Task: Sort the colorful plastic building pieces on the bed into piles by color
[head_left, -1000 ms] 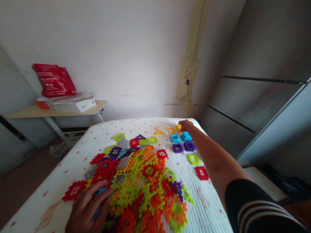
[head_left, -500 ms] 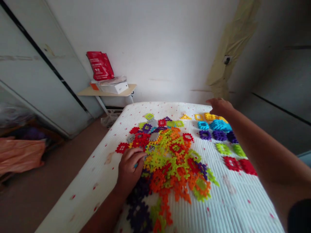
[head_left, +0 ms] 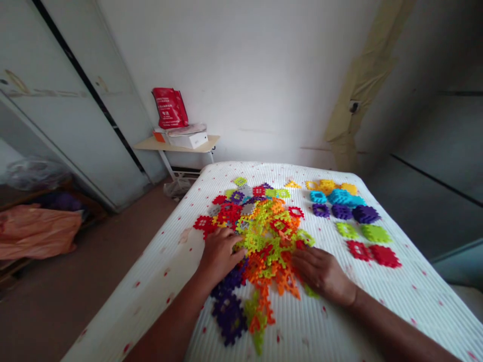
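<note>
A heap of flat plastic interlocking pieces (head_left: 264, 236) in lime, orange, red, purple and grey covers the middle of the white quilted surface (head_left: 166, 281). My left hand (head_left: 221, 254) rests on the heap's left side, thumb and fingers apart, with nothing visible in it. At the heap's right edge, my right hand (head_left: 322, 274) touches orange and red pieces with stretched fingers. Its fingertips are partly hidden among them. Beyond it lie pieces sorted by colour: yellow pieces (head_left: 327, 186), blue pieces (head_left: 341, 197), purple pieces (head_left: 366, 214), lime pieces (head_left: 375, 233) and red pieces (head_left: 385, 255).
Behind the bed's far left corner stands a small table (head_left: 151, 144) carrying a red bag (head_left: 169, 108) and a white box (head_left: 188, 139). An orange cloth or bag (head_left: 37, 231) lies low at the left. The wall (head_left: 264, 100) rises behind the bed.
My right hand has come back from the yellow pieces at the far right to the heap's right edge. My left hand stays at the heap; the blue bit seen by its thumb no longer shows.
</note>
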### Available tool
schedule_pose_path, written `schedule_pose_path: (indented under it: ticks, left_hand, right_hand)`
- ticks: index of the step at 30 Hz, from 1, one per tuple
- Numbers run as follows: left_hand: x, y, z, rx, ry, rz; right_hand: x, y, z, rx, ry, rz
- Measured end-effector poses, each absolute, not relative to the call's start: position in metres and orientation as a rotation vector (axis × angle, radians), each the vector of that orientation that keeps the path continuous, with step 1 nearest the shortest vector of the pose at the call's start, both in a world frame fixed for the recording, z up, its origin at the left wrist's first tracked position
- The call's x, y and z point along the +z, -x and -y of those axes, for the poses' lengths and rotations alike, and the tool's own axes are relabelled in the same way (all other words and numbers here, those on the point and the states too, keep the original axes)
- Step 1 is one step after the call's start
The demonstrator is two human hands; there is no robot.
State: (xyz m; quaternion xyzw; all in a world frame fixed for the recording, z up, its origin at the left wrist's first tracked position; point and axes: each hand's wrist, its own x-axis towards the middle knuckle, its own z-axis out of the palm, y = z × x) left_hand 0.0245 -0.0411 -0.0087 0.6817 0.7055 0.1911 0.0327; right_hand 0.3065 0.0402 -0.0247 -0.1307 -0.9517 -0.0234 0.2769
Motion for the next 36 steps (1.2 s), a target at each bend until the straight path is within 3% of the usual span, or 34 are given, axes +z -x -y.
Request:
schedule_pose_path:
  ticks: [7,21,30,36]
  left_hand:
    - [-0.01,-0.03,0.042,0.582,-2.037,-2.139]
    - [-0.022,-0.015,0.037,0.902,-1.893,-2.006]
    - [-0.007,-0.03,0.042,0.501,-2.074,-2.241]
    - [-0.012,-0.029,0.038,0.626,-1.997,-2.186]
  right_hand:
    - [-0.035,-0.311,-0.044,-0.087,0.434,2.435]
    - [-0.043,-0.317,-0.056,0.115,0.732,2.328]
    - [-0.043,-0.315,-0.055,0.142,0.754,2.318]
    - [-0.04,-0.312,-0.054,0.133,0.785,2.323]
